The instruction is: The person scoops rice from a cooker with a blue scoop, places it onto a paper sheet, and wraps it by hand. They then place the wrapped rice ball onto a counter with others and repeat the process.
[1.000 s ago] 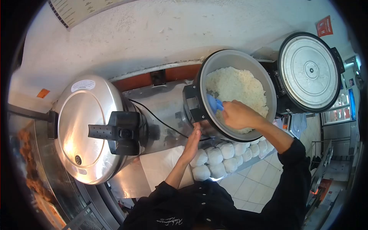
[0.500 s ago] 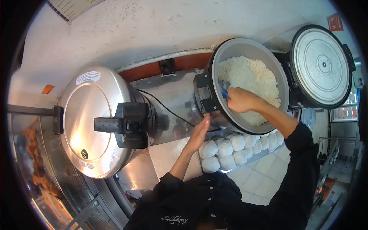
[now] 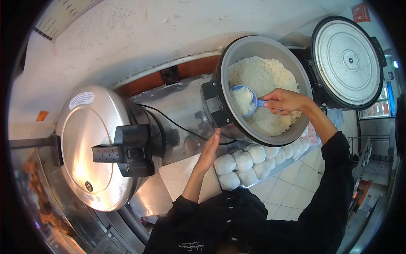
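An open rice cooker [image 3: 308,91] stands tilted in view, with white rice [image 3: 268,74] in its grey pot. My right hand [image 3: 284,101] is closed round the handle of a blue scoop [image 3: 255,103]. The round cup of the scoop is full of rice and sits over the left part of the pot. My left hand [image 3: 209,151] touches the cooker's outside below its black latch [image 3: 214,103]. Its fingers lie stretched out and hold nothing.
A closed steel cooker [image 3: 91,146] stands at the left. The open cooker's round lid [image 3: 347,63] leans back at the right. Several wrapped white balls [image 3: 243,161] lie in rows near my body. A black cable [image 3: 177,124] crosses the steel counter [image 3: 186,95].
My right hand has moved right and turned, and the scoop now shows its cup filled with rice. The view has shifted slightly. My left hand remains against the cooker.
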Demonstrator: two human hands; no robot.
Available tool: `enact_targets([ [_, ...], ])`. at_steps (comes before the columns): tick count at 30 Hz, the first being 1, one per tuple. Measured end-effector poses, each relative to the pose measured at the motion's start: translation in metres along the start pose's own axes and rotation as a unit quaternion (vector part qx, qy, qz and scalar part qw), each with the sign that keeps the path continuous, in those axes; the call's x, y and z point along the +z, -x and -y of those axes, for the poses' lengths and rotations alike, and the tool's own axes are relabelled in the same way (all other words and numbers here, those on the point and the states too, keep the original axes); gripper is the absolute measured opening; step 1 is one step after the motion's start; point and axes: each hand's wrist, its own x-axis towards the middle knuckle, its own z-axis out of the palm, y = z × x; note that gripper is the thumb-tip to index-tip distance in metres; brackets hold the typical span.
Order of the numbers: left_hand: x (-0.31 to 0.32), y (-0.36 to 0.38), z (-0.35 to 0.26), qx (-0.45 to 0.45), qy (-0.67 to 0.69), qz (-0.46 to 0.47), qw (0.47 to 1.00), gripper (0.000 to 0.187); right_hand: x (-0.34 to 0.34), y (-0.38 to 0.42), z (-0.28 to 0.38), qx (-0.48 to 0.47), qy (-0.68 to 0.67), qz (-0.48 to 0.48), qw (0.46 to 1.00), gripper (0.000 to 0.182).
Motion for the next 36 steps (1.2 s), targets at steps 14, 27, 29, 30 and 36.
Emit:
enact_targets([
  [14,0.001,0.000,0.010,-0.009,-0.044,0.005,0.999,0.092,0.087,-0.013,0.058,-0.055,0.418,-0.187,0.887,0.023],
  [27,-0.011,0.002,0.009,-0.046,-0.011,0.029,0.998,0.095,-0.019,-0.088,0.000,-0.038,0.391,-0.307,0.867,0.022],
  [29,-0.004,0.003,0.002,-0.003,0.018,-0.020,1.000,0.086,0.007,-0.084,0.018,0.006,0.382,-0.323,0.866,0.022],
  [30,-0.005,0.003,0.003,-0.017,0.009,-0.020,1.000,0.087,0.015,-0.082,0.025,0.002,0.384,-0.305,0.871,0.022],
  [36,-0.005,0.005,0.007,-0.037,0.008,-0.030,0.999,0.086,0.051,-0.090,0.021,-0.016,0.386,-0.217,0.896,0.022],
])
